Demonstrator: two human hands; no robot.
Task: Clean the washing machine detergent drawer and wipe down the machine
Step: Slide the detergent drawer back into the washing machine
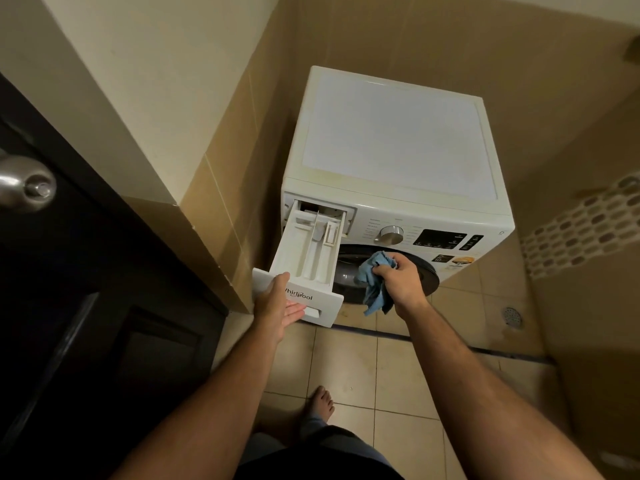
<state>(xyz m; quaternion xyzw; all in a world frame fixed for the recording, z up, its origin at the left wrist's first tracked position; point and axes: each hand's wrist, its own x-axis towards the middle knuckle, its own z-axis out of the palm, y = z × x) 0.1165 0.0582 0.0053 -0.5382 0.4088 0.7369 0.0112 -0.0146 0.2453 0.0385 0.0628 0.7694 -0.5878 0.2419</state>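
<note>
- Bare foot [321, 403] at the bottom centre of the frame stands on the tiled floor [377, 382], directly below the pulled-out drawer; if the drawer drops, it likely lands on or near those toes.
- Left hand [278, 306], lower centre, holds the front panel of the detergent drawer [304, 258]: thumb over the top edge, fingers under the handle recess. That grip looks light, so a sudden release from the rails could let the drawer tip.
- Detergent drawer is extended far out of the washing machine [398, 143], sloping toward the lower left; any residue or water in its compartments could spill onto the floor and make the tiles slippery.
- Right hand [401, 282], centre of the frame, is clenched around a blue cloth [375, 282] in front of the dark door glass [349, 271], apart from the drawer, so it gives no support.
- Dangling cloth could catch the control dial [392, 234] just above it if the hand rises carelessly.
- Dark door [79, 306] with its metal knob [27, 187] fills the left edge, leaving the left elbow little room.
</note>
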